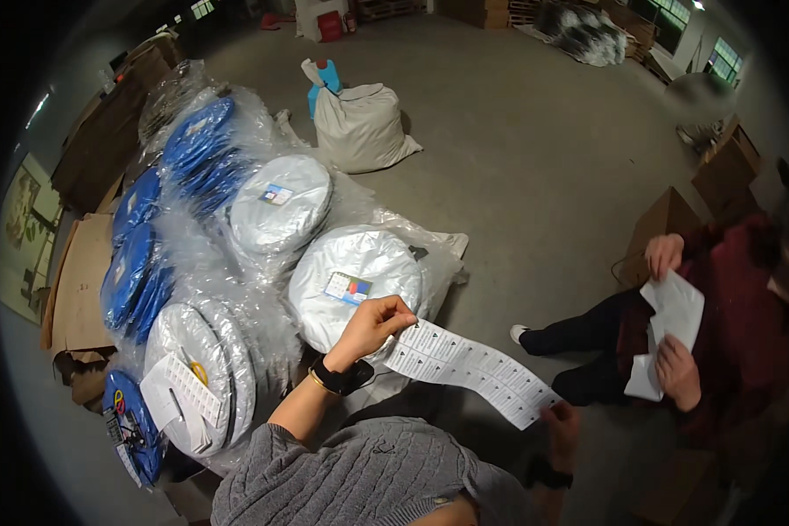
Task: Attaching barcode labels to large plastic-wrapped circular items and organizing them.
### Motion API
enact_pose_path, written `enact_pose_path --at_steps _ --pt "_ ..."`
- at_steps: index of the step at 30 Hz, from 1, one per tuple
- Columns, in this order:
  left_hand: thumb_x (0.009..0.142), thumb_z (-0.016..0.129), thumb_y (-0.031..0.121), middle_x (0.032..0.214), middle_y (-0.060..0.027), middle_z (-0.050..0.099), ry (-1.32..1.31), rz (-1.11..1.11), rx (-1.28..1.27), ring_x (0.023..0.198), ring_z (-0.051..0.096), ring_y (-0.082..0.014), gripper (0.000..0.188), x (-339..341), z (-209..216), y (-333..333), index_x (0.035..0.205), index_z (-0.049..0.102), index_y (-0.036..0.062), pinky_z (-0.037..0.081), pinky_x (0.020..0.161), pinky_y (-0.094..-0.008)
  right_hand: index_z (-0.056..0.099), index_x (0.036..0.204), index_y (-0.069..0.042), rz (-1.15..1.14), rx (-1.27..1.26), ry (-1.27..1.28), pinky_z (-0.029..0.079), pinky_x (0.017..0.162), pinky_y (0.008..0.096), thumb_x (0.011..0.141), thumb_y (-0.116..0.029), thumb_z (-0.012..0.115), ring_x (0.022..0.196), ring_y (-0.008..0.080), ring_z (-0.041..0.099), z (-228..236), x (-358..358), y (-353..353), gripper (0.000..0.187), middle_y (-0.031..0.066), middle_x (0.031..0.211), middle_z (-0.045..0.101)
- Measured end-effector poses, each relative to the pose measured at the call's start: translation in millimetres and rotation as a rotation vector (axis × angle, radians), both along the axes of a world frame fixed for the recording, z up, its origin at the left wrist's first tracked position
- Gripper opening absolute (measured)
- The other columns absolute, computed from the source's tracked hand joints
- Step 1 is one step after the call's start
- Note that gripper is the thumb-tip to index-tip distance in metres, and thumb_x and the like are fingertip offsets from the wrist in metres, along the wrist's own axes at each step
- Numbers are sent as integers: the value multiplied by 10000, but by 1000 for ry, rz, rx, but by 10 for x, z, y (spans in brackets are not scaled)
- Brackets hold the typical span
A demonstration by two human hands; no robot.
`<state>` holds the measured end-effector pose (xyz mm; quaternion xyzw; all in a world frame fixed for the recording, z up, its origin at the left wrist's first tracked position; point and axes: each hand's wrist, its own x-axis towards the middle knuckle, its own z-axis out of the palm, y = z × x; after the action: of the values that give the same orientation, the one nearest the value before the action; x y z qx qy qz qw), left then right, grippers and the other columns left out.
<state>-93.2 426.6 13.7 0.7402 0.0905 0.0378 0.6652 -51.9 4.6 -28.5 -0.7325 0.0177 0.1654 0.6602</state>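
A long strip of white printed labels (471,372) stretches between my two hands, curving along its length. My left hand (375,330), with a dark watch and a gold bracelet at the wrist, pinches its left end. At the lower right, my right hand (562,428) is in shadow, with its fingers at the strip's other end. Just beyond my left hand lies a round silver folded bundle (388,261) with a small coloured label on it. Another silver bundle (300,188) is behind it, also labelled.
Blue round bundles (134,267) in clear plastic are stacked on the left. A nearer silver bundle (239,351) carries papers, a pen and yellow-handled scissors (199,373). A co-worker (718,324) at the right holds white sheets. A beige sack (359,127) and cardboard boxes (661,230) stand on the floor.
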Motion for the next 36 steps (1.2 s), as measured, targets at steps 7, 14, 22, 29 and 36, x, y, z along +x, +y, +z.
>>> enact_pose_path --at_steps 7,14,22,29,36 --pt "842 645 45 650 8 556 -45 235 33 604 486 -57 120 1041 -293 381 759 574 -6 391 563 -206 604 853 21 251 -143 -30 441 558 251 829 -130 654 648 66 547 60 1589 628 160 27 712 617" --pt "877 613 39 660 16 543 -110 266 -19 589 464 -45 104 2671 -422 998 792 567 2 373 557 -192 627 979 40 370 -193 -225 374 509 206 894 -91 604 562 33 476 146 3559 1187 158 -16 731 619" --pt "875 619 36 667 45 517 -78 328 23 603 428 -26 115 4233 -540 1372 778 559 17 345 553 -183 628 858 -38 373 51 131 356 500 217 876 -167 633 566 37 454 -76 5074 1534 130 -41 678 551" --pt "841 644 55 645 -30 586 64 477 126 590 509 -77 168 5688 -766 1469 710 555 2 408 546 -218 592 779 -38 425 -65 -102 377 521 231 870 -155 616 595 56 451 -455 7361 1933 150 -36 660 499" --pt "905 591 90 811 -95 660 -34 845 -98 654 621 -141 104 6714 -31 1969 936 526 15 487 589 -240 610 884 -62 331 12 16 389 464 201 869 -121 595 551 50 503 -26 10089 3133 63 -21 702 580"
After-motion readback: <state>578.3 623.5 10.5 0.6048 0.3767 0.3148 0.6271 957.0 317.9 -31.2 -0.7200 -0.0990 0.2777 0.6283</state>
